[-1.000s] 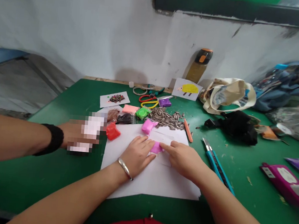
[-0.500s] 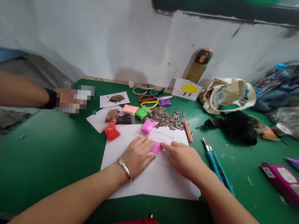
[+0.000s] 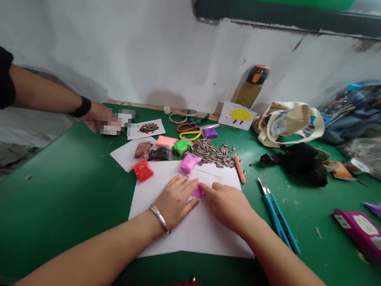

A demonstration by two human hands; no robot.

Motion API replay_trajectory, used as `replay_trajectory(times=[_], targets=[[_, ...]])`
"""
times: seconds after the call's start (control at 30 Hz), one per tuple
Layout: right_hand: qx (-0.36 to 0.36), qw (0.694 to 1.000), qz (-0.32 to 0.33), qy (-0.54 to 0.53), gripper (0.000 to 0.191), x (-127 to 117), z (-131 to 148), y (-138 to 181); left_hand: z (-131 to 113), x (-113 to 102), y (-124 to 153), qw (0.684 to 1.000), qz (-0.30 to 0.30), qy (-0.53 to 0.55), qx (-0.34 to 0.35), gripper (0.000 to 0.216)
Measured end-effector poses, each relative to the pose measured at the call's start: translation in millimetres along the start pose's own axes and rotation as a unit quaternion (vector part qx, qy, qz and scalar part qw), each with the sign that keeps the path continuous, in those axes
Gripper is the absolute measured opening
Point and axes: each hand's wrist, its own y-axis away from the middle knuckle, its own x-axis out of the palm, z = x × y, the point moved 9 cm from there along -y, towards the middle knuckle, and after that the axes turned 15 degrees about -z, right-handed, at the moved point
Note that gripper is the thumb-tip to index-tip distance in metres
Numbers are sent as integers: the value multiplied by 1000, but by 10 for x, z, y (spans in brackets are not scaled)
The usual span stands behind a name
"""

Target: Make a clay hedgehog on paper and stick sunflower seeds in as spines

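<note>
A flattened piece of pink modelling clay (image 3: 199, 191) lies on a small white card atop a larger white sheet of paper (image 3: 182, 236). My left hand (image 3: 175, 199) rests flat on the paper with fingers stretched out, its fingertips at the clay's left edge. With its index finger extended, my right hand (image 3: 225, 204) presses on the clay's upper right side; the other fingers are curled and hold nothing visible. A pink clay packet (image 3: 190, 163) sits just beyond the fingers. Past it lies a heap of striped sunflower seeds (image 3: 211, 150).
Red (image 3: 143, 170), brown, black, green and peach clay packets lie left of the seeds. A clay tool (image 3: 240, 168) and a box cutter (image 3: 277, 215) with exposed blade are right. Scissors (image 3: 191, 132), hedgehog cards and a bottle (image 3: 251, 84) stand behind. Another person's hand (image 3: 102, 118) reaches in left.
My right index finger has moved slightly left over the pink clay, covering more of it. My left hand stays put. The other person's hand has shifted right, toward the seed-decorated card.
</note>
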Motion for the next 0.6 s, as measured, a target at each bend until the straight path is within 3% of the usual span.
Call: replay_trajectory(times=[0.33, 0.6], targets=[[25, 999, 24, -12, 46, -58, -117, 96, -4, 0, -1, 1000, -2, 5, 5, 41], [45, 996, -7, -75, 46, -80, -185, 117, -10, -20, -20, 1000, -7, 7, 12, 37]])
